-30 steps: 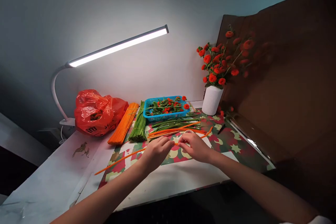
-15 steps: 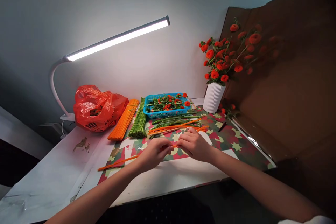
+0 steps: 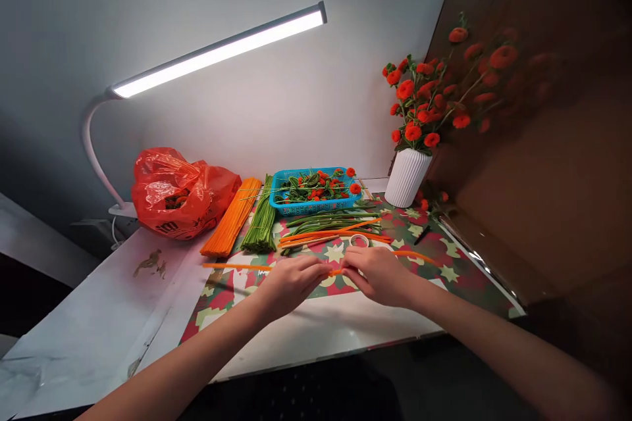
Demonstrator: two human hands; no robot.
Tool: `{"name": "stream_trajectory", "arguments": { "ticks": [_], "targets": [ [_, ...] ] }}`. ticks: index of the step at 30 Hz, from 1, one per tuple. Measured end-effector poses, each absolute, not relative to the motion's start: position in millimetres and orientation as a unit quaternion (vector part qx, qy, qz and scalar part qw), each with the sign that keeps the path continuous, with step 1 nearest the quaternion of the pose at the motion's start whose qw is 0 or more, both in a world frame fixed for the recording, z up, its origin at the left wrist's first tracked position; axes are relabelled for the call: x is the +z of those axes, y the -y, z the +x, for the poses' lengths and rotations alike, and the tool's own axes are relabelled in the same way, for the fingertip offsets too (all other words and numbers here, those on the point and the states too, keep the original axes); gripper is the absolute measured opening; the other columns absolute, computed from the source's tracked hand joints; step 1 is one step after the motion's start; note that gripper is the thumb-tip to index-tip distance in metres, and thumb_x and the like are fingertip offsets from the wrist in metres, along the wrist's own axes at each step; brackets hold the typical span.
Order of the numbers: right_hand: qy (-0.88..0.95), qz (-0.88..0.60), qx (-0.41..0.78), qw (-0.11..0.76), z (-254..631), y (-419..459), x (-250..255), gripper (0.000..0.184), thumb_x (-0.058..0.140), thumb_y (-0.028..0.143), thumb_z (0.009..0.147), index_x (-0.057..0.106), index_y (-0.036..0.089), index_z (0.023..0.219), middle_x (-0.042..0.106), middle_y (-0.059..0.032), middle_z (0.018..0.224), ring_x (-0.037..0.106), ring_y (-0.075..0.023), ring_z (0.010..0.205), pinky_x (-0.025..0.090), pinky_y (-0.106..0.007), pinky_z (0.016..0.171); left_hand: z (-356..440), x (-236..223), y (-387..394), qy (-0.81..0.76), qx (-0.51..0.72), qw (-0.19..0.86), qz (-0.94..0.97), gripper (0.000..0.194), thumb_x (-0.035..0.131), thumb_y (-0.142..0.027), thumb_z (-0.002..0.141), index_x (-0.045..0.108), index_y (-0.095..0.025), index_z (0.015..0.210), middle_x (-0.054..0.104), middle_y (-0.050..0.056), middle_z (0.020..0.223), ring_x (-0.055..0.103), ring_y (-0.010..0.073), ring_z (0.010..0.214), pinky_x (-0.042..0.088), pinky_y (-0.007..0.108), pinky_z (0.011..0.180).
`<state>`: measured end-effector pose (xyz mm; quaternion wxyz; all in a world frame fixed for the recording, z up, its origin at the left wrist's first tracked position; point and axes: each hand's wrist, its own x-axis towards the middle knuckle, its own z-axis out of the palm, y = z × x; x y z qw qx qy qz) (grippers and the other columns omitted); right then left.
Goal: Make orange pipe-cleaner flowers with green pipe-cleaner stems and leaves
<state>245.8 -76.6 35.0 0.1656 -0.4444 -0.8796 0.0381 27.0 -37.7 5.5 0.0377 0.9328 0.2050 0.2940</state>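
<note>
Near the lower middle of the frame, the left hand (image 3: 296,279) and the right hand (image 3: 378,273) pinch an orange chenille stem (image 3: 336,272) between thumbs and fingers, a short piece showing between the two grips. Orange lengths jut out beyond both hands; whether they are one stem is hidden. The step in hand looks like bending or twisting it where the fingertips meet; carrying on would call for firm grips kept close together.

Just beyond the right hand lies a tape roll (image 3: 359,235), with loose orange stems (image 3: 316,235) behind.

The white desk (image 3: 89,316) spans the lower frame, partly under a camouflage-patterned cover (image 3: 459,289). At centre sit an orange stem bundle (image 3: 232,218), a green stem bundle (image 3: 261,217) and a blue basket (image 3: 316,208) of small flowers. A red plastic bag (image 3: 182,200) is left of these; a ribbed white vase (image 3: 407,177) of orange-red flowers stands right, before a brown panel (image 3: 543,177). A lit lamp (image 3: 222,49) crosses the upper left against a pale wall (image 3: 247,131).
</note>
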Motion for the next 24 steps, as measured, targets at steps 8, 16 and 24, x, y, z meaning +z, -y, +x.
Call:
{"name": "stream_trajectory", "arguments": {
  "ticks": [8,16,24],
  "targets": [
    [0.861,-0.443,0.216,0.125,246,77,57,0.019,0.048,0.022,0.09,0.057,0.017,0.074,0.06,0.0009,0.072,0.047,-0.011,0.066,0.03,-0.023,0.058,25,1,37,-0.101,0.336,-0.157,0.923,0.018,0.047,-0.013,0.093,0.057,-0.014,0.107,0.067,0.001,0.076,0.058,0.012,0.06,0.04,0.025,0.05],
    [0.864,-0.381,0.307,0.119,246,65,47,0.023,0.048,0.018,0.089,0.053,0.016,0.067,0.051,0.0026,0.065,0.045,-0.01,0.06,0.031,-0.022,0.054,23,5,42,-0.134,0.242,-0.112,0.954,0.023,0.038,-0.016,0.095,0.061,-0.019,0.091,0.067,0.002,0.076,0.057,0.012,0.061,0.037,0.027,0.054],
    [0.879,-0.373,0.258,0.143,241,62,35,0.016,0.05,0.016,0.088,0.058,0.016,0.075,0.057,0.0012,0.069,0.047,-0.0105,0.062,0.033,-0.021,0.055,23,9,44,-0.235,0.202,0.194,0.931,0.022,0.041,-0.02,0.093,0.056,-0.018,0.078,0.056,-0.001,0.067,0.044,0.0108,0.058,0.03,0.024,0.055]
  ]
}}
